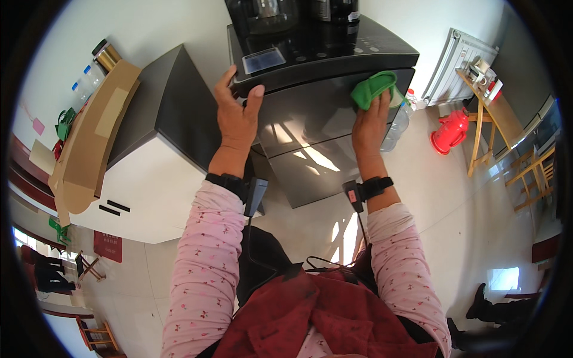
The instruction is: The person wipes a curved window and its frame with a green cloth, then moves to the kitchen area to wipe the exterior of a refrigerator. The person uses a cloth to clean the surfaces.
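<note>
A black tea-bar water dispenser (313,94) with a glossy front stands before me. Its top bears a small display panel (264,60), round touch buttons and a glass kettle (271,20). My left hand (237,109) is at the top's front left corner, thumb and fingers spread around it; whether it presses there I cannot tell. In my right hand (371,123) is a folded green cloth (374,89), held against the upper right of the front panel. Sunlight reflects off the panel below. Both wrists wear black straps with small devices.
Left stands a white cabinet (143,192) with a dark top, carrying an open cardboard box (100,134). Right of the dispenser are a clear plastic bottle (396,129), a red thermos flask (449,131), a radiator (461,62) and a wooden folding table (492,112). Other people's legs (501,311) show at the rim.
</note>
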The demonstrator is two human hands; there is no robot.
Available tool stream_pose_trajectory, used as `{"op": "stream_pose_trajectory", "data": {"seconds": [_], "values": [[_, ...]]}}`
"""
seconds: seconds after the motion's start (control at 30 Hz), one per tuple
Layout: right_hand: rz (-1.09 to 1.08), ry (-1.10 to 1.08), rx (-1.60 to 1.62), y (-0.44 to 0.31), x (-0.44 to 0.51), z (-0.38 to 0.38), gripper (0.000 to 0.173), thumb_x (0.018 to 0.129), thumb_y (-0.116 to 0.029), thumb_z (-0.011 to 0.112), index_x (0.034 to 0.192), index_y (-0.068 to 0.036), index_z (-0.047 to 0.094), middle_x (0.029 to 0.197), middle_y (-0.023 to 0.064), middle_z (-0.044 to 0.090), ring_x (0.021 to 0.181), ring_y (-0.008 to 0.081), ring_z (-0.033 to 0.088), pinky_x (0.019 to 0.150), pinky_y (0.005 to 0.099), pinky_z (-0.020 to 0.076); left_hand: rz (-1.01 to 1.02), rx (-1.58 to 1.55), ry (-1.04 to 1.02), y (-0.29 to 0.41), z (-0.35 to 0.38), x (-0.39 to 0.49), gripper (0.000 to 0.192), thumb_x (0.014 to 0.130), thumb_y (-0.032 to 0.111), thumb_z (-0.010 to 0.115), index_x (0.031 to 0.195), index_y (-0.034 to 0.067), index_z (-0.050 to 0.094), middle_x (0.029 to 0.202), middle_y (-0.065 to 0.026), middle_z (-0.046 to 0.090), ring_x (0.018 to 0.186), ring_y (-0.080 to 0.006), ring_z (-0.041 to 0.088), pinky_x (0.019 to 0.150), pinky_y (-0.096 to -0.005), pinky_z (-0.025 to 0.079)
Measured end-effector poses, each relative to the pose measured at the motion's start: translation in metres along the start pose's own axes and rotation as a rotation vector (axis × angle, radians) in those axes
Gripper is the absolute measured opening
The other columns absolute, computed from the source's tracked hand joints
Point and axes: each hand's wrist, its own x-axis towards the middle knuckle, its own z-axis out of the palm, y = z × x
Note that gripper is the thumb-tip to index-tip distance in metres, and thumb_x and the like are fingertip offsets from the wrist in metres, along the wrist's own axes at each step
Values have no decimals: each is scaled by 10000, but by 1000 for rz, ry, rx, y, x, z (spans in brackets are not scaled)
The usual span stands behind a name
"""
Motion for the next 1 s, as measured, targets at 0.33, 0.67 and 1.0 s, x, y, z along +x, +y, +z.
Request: {"op": "stream_pose_trajectory", "data": {"seconds": [0.33,0.67,1.0], "values": [[86,-60,-22,64,17,-10,481,964,26,551,1433,2,447,1545,254,377,1392,472,397,1120,480,380,88,50,46,-1,3,-1,762,934,527,700,1447,46,409,1331,-154,536,1126,-239,606,976,-340,498],[176,-39,32,84,-33,-5,452,996,-26,550,1432,16,435,1544,252,390,1416,456,383,1142,467,351,100,97,48,-4,3,-1,751,927,524,708,1439,62,412,1311,-169,541,1107,-268,614,939,-368,523],[-115,-337,84,-72,-122,34,454,829,14,594,1280,-35,605,1502,229,442,1344,455,446,1154,536,353,135,107,83,-11,6,0,754,895,520,743,1421,67,449,1314,-142,530,1057,-305,624,911,-388,540]]}}
